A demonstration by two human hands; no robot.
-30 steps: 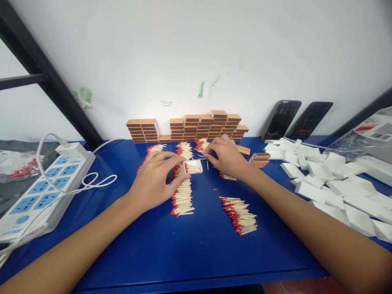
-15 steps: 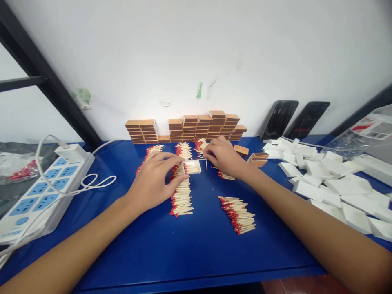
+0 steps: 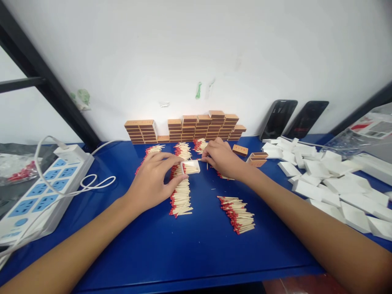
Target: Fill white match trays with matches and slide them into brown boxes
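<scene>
A small white matchbox tray [image 3: 196,163] holding several red-tipped matches [image 3: 190,168] is gripped at its left end between the thumb and fingers of my left hand [image 3: 154,175]. Just right of the tray, my right hand [image 3: 221,157] pinches a single match [image 3: 200,159] by its end, close to the tray's far edge. Rows of loose matches [image 3: 181,198] lie under and in front of the left hand. Another pile of matches [image 3: 237,214] rests nearer the front, below my right wrist. A few matches are partly hidden beneath the right hand.
Stacked brown matchboxes [image 3: 196,128] line the wall. Loose matchboxes [image 3: 257,159] stand right of my right hand. White empty trays [image 3: 333,183] heap at the right, with two phones [image 3: 278,118] leaning behind. A power strip [image 3: 45,192] with cables occupies the left of the blue table [image 3: 190,257].
My right hand has shifted slightly left, bringing the pinched match nearer the tray. My left hand keeps holding the tray in place.
</scene>
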